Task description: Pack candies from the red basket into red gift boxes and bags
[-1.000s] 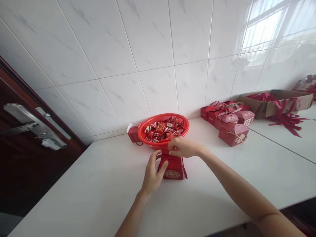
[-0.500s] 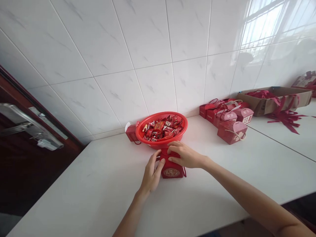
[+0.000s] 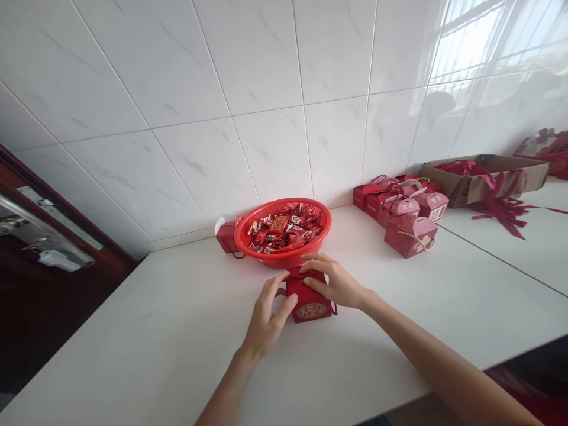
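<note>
A small red gift box [image 3: 312, 312] with gold characters on its front and a cord handle stands upright in front of me. My left hand [image 3: 267, 313] grips its left side, thumb at the front edge and fingers at the top. From the right, my right hand [image 3: 337, 283] pinches the box's top flap with thumb and fingers. Right behind the box is a red plastic basket [image 3: 327, 228] full of red-wrapped candies [image 3: 288, 228]. The far side of the gift box is hidden by my hands.
Several red and pink gift boxes [image 3: 410, 236] are grouped at the right by the tiled wall. Farther right stands a cardboard box [image 3: 461, 192] with dark red ribbons [image 3: 503, 213] hanging out. Another red box [image 3: 226, 238] sits left of the basket. A door [image 3: 53, 284] is at the left.
The view has shifted slightly, so the basket and other boxes appear a little farther left. Both hands stay on the gift box, whose top flap looks slightly changed in position.
</note>
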{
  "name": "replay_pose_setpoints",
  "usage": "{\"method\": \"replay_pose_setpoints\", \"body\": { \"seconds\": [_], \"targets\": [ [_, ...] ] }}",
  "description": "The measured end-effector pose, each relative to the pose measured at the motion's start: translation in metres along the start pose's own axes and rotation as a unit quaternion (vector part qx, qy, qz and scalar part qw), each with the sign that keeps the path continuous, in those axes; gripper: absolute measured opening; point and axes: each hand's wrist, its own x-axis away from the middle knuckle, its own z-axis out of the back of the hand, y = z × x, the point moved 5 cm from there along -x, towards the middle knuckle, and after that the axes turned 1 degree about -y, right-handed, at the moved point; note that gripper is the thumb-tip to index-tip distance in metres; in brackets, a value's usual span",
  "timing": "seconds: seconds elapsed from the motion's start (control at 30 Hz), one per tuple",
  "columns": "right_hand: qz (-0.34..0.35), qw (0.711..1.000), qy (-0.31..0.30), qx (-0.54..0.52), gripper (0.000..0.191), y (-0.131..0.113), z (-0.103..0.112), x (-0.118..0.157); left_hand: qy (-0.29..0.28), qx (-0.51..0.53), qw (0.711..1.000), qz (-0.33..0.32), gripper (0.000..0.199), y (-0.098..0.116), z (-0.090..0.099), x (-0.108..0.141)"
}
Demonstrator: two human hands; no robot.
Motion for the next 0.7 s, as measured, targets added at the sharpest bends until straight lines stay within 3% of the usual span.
{"method": "replay_pose_setpoints", "body": {
  "seconds": [0.1,0.17,0.33,0.47,0.7],
  "targets": [
    [-0.016,0.999,0.021,-0.027,0.029,0.005,0.007,0.002,-0.005,0.038,0.999,0.039,0.052,-0.006,0.001,-0.001],
    [-0.051,0.998,0.025,-0.034,0.029,0.013,0.014,0.003,0.003,0.077,0.995,0.069,0.052,-0.011,0.002,-0.002],
    [-0.168,0.984,-0.039,0.033,0.029,0.039,0.024,0.01,0.045,0.119,0.984,0.125,0.048,-0.017,0.009,-0.007],
    [-0.176,0.977,-0.103,0.053,0.028,0.047,0.016,0.014,0.039,0.113,0.98,0.158,0.05,-0.017,0.011,-0.007],
    [-0.21,0.969,-0.124,0.037,0.022,0.053,0.003,0.013,0.039,0.198,0.968,0.148,0.053,0.0,0.022,-0.006]
  ]
}}
